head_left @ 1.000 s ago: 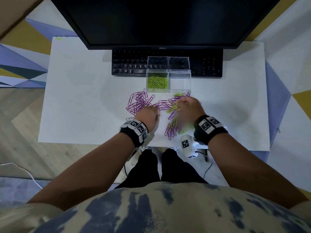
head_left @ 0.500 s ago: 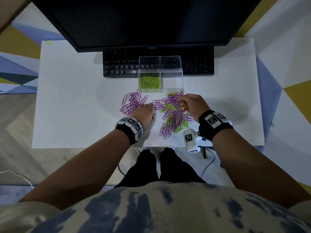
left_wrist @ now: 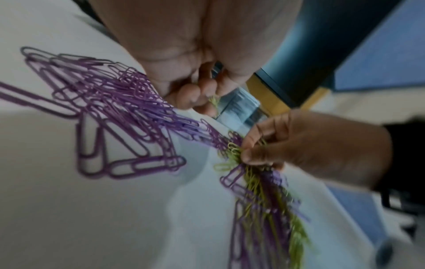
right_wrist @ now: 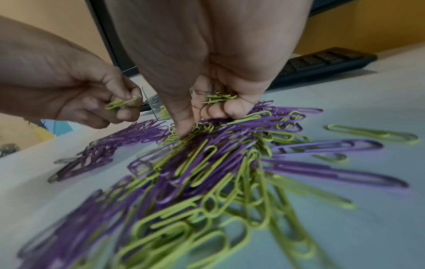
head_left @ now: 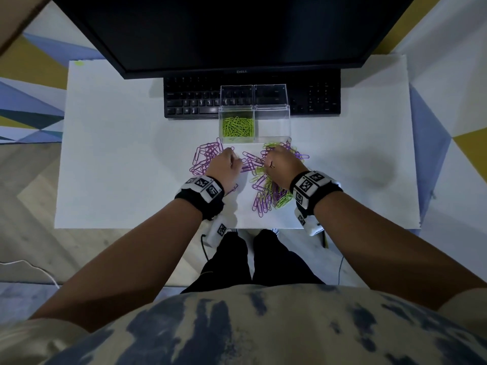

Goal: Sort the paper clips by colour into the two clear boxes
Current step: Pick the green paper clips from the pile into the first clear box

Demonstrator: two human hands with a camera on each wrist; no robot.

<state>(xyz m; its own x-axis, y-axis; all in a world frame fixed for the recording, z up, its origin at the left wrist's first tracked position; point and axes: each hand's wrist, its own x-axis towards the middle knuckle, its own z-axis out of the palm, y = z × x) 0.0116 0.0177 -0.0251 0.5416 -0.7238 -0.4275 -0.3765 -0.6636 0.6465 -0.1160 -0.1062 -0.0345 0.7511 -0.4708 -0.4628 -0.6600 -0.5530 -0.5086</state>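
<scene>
White desk (head_left: 110, 159) mid-frame, patterned floor (head_left: 448, 75) around. Left hand (head_left: 225, 167) and right hand (head_left: 279, 164) each pinch green clips (right_wrist: 218, 98) over the mixed pile (head_left: 266, 191), below the clear boxes (head_left: 254, 127).

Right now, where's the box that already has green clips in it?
In the head view, the box with green clips stands at mid-table, just in front of the keyboard. It is the left one of the pair, touching the empty box.

Glossy clear plastic boxes (head_left: 271, 122), matt coated paper clips (right_wrist: 207, 182), smooth white matt table (head_left: 118, 154).
</scene>
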